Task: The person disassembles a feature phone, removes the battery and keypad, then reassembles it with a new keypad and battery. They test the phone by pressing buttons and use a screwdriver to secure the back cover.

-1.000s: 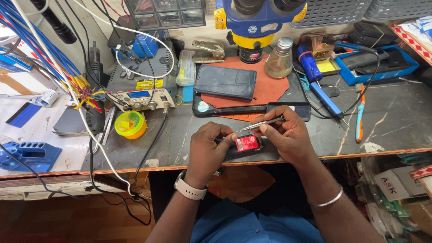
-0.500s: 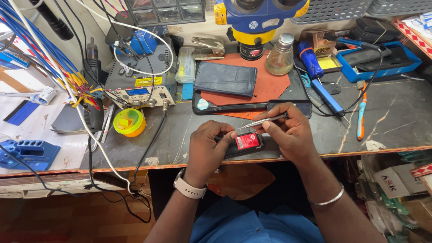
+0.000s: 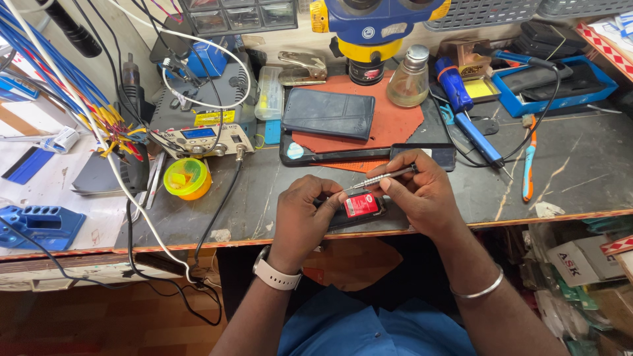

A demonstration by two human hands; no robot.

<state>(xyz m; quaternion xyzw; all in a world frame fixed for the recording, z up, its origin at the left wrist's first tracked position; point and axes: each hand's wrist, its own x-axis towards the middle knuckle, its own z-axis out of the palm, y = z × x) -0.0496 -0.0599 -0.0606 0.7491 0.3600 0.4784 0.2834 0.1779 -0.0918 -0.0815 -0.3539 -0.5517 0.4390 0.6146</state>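
- Far left, lower edge of frame: blue plastic tool holder (image 3: 36, 224) with round sockets, lying on a pale surface beside the dark tabletop (image 3: 580, 171).
- Upper left: bundle of blue and white cables (image 3: 59, 79) running diagonally down toward the tabletop's front edge.
- Left of centre: grey bench unit with small blue display (image 3: 201, 128), knobs along its front; just below it, round yellow-green tin (image 3: 187, 178), open, resting on the tabletop.
- Centre, lower half: left hand (image 3: 300, 221), pale watch on the wrist, fingers curled in a clenched grip on the left end of an opened phone (image 3: 359, 207), pressing it to the tabletop's front edge.
- Same spot: red-labelled battery (image 3: 362, 205) exposed in the phone, between the two hands.
- Centre, upper half: dark phone (image 3: 328, 114) lying flat on an orange mat (image 3: 395, 122); behind it, blue-and-yellow microscope head (image 3: 379, 20) at the top edge.
- Right of centre: right hand (image 3: 422, 198), metal bangle on the wrist, grasping a slim silver screwdriver (image 3: 379, 178) in a pinch grip; tip pointing left and down to the phone's upper edge, near the left thumb.
- Upper right of centre: glass bottle with metal cap (image 3: 410, 79), upright on the mat's far edge.
- Right: blue-handled soldering iron (image 3: 471, 125) lying diagonally; orange-and-blue hand tool (image 3: 527, 168) well apart from the hands.
- Upper right: blue tray (image 3: 560, 99) holding dark items.
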